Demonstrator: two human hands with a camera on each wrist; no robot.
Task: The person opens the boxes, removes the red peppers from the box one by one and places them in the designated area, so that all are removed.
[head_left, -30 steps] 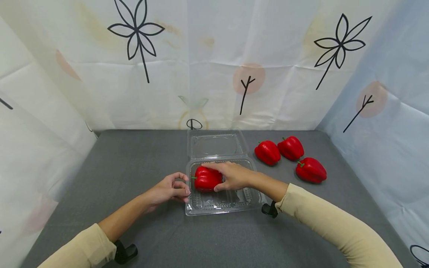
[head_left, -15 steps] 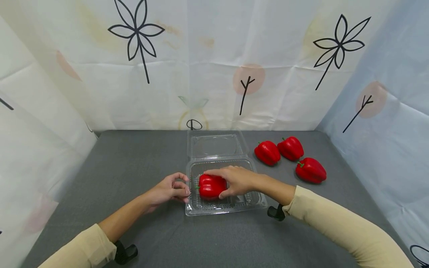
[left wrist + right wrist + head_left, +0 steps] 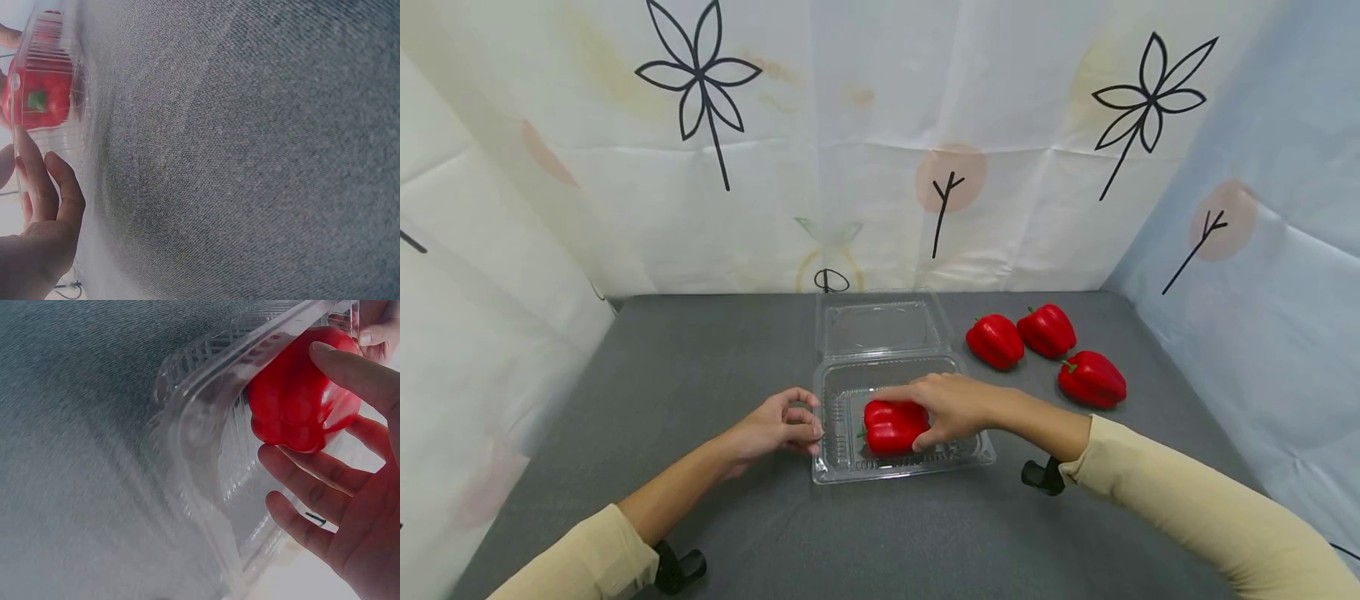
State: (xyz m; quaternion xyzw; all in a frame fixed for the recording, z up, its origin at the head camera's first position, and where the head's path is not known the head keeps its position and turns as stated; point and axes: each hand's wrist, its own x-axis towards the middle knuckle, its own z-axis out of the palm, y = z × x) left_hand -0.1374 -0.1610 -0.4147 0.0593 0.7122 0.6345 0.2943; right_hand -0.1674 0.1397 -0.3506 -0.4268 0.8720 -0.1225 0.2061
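Note:
A clear plastic clamshell container (image 3: 850, 475) lies with its lid folded back on the grey table. Inside its base is a red bell pepper (image 3: 891, 433), lying on its side with the green stem toward the left. My right hand (image 3: 955, 404) grips this pepper from above, thumb on the near side and fingers on the far side; the right wrist view shows the pepper (image 3: 300, 394) between thumb and fingers. At the container's left rim, my left hand (image 3: 782, 425) pinches the edge; in the left wrist view the thumb and index finger (image 3: 34, 175) meet there.
Three more red bell peppers lie right of the container: one near the lid (image 3: 996, 342), one behind it (image 3: 1047, 331) and one closer to me (image 3: 1092, 379). The transparent lid (image 3: 883, 325) reaches toward the printed cloth wall (image 3: 880, 167) at the back.
My right hand has moved the pepper rightward and nearer to me within the container base. The left hand has stayed at the left rim.

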